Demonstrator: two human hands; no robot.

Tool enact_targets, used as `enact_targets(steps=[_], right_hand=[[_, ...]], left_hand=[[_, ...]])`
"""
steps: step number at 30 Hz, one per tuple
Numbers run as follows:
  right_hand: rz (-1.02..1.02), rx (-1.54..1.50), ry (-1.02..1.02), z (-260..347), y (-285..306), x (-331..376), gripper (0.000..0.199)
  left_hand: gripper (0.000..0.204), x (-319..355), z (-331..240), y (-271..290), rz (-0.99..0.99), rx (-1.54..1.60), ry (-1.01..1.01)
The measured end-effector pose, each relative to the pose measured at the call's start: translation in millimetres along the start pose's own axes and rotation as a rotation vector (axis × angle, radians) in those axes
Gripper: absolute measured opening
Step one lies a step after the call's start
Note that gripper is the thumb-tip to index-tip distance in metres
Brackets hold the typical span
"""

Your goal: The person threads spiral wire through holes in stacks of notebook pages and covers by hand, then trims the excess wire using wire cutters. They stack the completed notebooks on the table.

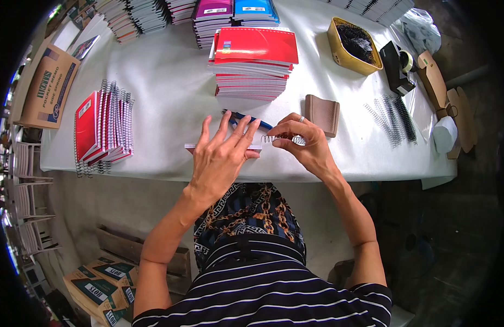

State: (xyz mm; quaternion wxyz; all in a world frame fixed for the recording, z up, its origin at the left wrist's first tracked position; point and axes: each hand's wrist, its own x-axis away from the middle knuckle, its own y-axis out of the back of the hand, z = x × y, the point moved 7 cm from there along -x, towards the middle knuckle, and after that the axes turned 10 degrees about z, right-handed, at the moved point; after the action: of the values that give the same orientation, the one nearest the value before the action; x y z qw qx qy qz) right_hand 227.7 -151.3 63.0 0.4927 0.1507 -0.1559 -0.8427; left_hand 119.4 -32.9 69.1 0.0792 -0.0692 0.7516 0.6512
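Observation:
My left hand [222, 147] holds a small notebook [255, 147] on its edge at the table's near side, thumb low and fingers stretched over it; the hand covers most of it. Just right of it, my right hand [306, 143] pinches a dark wire spiral coil [268, 139] between thumb and fingers. The coil's free end points at the notebook's right end; whether they touch I cannot tell. Behind my hands lies a blue-handled tool [261, 123], partly hidden by my left fingers. A brown block with a hollowed face [323, 115] stands beyond my right hand.
A stack of red notebooks [254, 65] rises behind my hands. Coil-bound red notebooks [104, 128] stand at left, near a cardboard box [50, 87]. Loose coils [393, 120] lie at right, below a yellow basket of coils [335, 46] and a black tape holder [396, 68].

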Motion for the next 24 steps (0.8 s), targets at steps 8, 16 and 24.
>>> enact_targets(steps=[8, 16, 24], right_hand=[[0.233, -0.025, 0.005, -1, -11, -1, 0.018], [0.199, 0.586, 0.076, 24, -18, 8, 0.017], [0.42, 0.542, 0.085, 22, -33, 11, 0.018]], left_hand=[[0.064, -1, -2, 3, 0.017, -0.051, -0.019], [0.063, 1, 3, 2, 0.042, 0.103, -0.01], [0.058, 2, 6, 0, 0.15, 0.119, -0.108]])
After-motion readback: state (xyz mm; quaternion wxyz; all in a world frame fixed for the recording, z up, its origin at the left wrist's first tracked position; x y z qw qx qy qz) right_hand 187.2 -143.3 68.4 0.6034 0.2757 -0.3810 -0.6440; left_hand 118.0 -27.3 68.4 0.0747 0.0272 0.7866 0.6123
